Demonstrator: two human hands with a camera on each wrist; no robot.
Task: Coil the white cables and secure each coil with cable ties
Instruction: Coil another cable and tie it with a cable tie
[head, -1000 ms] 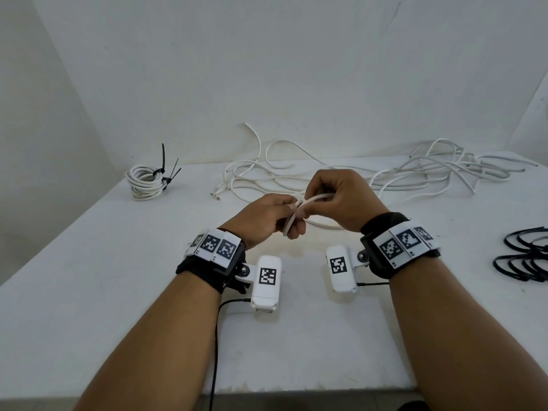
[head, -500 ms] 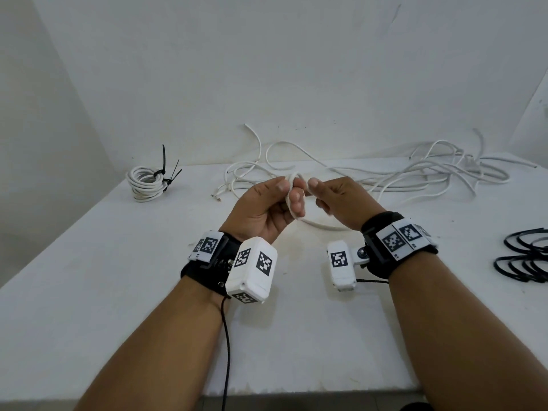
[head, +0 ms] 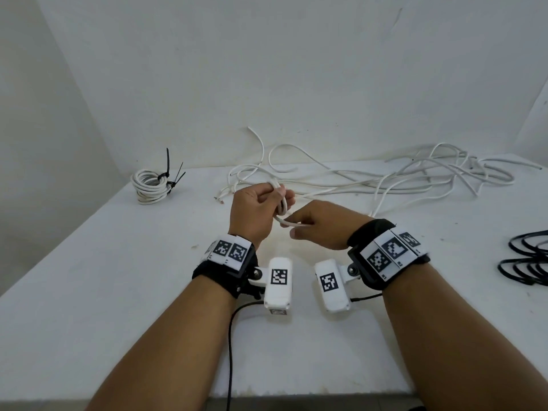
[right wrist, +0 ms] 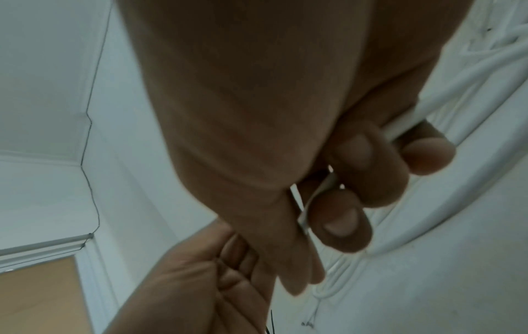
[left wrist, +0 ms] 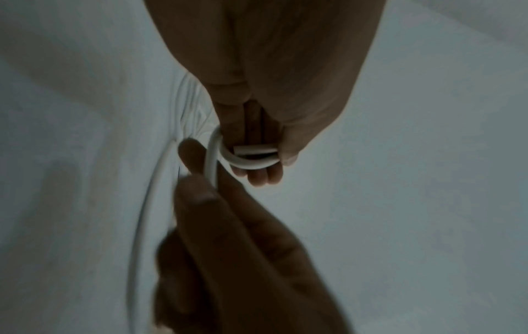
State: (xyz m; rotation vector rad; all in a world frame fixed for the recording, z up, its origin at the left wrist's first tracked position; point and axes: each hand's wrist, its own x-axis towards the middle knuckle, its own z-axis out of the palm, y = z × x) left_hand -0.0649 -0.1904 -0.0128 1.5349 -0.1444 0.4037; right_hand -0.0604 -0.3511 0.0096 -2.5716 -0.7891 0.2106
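We list, at frame centre: our left hand (head: 257,208) raised, its fingers (left wrist: 258,175) curled through a small loop of white cable (head: 281,206), gripping it. Our right hand (head: 321,228) just beside it, lower right, pinching the same cable where it leaves the loop. Upper centre to upper right of the table (head: 89,292): loose cables (head: 415,180), tangled. Upper left: one finished coil (head: 149,185), bound with black ties (head: 172,176). Right edge: spare ties (head: 527,259), black, looped.
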